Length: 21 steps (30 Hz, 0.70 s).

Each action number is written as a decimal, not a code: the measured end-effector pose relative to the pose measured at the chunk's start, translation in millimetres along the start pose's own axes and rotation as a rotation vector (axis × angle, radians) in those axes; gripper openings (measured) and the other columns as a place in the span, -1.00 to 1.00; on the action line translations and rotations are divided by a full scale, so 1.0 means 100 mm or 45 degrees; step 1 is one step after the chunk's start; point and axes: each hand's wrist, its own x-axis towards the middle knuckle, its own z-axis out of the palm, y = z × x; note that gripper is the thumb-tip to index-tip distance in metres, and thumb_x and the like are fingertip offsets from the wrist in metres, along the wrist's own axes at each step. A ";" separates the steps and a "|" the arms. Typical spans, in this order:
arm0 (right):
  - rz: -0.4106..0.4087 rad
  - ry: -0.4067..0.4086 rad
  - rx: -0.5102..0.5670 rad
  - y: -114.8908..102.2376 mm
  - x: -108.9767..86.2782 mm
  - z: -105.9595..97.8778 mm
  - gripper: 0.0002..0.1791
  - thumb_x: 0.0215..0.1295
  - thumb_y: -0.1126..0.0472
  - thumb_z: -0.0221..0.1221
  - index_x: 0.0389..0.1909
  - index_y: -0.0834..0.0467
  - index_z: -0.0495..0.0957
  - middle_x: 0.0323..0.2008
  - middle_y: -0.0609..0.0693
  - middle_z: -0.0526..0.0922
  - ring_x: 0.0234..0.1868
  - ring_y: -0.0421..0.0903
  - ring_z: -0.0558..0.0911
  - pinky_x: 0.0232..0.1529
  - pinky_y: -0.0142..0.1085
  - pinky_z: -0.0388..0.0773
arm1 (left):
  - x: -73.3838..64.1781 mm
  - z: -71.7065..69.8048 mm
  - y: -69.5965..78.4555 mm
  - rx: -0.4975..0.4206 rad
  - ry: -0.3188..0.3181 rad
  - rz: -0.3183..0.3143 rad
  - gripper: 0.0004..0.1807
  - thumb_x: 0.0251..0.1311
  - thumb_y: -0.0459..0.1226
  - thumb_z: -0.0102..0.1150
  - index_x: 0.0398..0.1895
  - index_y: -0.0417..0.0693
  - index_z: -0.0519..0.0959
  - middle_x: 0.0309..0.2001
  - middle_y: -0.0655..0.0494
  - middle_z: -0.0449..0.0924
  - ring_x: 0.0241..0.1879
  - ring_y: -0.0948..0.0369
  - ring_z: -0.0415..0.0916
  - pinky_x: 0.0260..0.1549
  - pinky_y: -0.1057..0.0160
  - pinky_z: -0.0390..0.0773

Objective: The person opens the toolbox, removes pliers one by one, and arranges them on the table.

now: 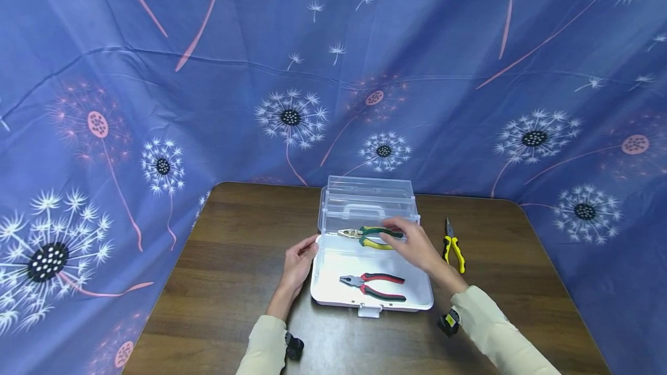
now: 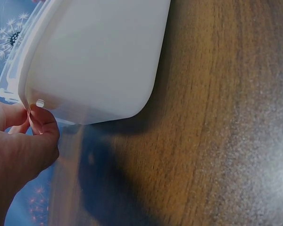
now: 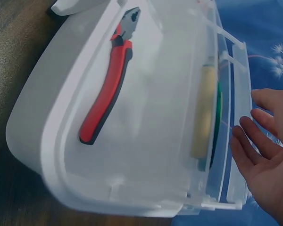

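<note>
A white plastic toolbox with a see-through lid stands open on the table. Red-and-black pliers lie on its floor, their jaws to the left. Toward the back, green-and-yellow pliers lie at a clear tray, showing through its wall in the right wrist view. My right hand hovers over their handle ends; in its wrist view the fingers are loosely bent beside the tray, gripping nothing. With thumb and fingertips, my left hand pinches the box's left rim.
Yellow-and-black long-nose pliers lie on the wooden table to the right of the box. A latch sticks out at the box's front. Behind the table hangs a blue dandelion-print cloth.
</note>
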 end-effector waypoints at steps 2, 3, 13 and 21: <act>-0.013 -0.036 -0.022 0.00 0.02 0.04 -0.64 0.39 0.25 0.33 0.14 0.29 0.62 0.03 0.19 0.71 0.04 0.13 0.67 0.04 0.08 0.61 | -0.02 0.01 0.03 0.014 0.005 0.007 -0.66 0.45 -0.49 0.07 0.20 -0.54 0.52 0.04 -0.39 0.62 -0.04 0.07 0.56 -0.11 0.39 0.53; -0.025 -0.051 -0.026 0.00 0.03 0.05 -0.64 0.38 0.26 0.33 0.14 0.28 0.62 0.04 0.19 0.70 0.04 0.14 0.67 0.04 0.08 0.61 | -0.02 0.01 0.03 0.010 0.009 0.006 -0.66 0.45 -0.48 0.07 0.20 -0.53 0.53 0.05 -0.37 0.62 -0.04 0.09 0.55 -0.11 0.40 0.52; -0.140 -0.178 -0.266 -0.02 0.10 0.19 -0.55 0.39 0.24 0.32 0.25 0.27 0.57 0.18 0.20 0.63 0.26 0.23 0.52 0.21 0.18 0.47 | -0.10 0.01 0.16 -0.013 -0.007 0.035 -0.65 0.45 -0.48 0.07 0.20 -0.56 0.50 0.03 -0.38 0.62 -0.06 0.11 0.55 -0.12 0.41 0.52; -0.088 -0.245 -0.221 -0.04 0.12 0.21 -0.53 0.40 0.15 0.33 0.24 0.27 0.57 0.12 0.16 0.62 0.15 0.16 0.57 0.12 0.13 0.54 | -0.06 0.01 0.12 -0.019 -0.003 -0.006 -0.66 0.45 -0.49 0.07 0.21 -0.53 0.52 0.07 -0.39 0.61 -0.03 0.08 0.54 -0.11 0.44 0.51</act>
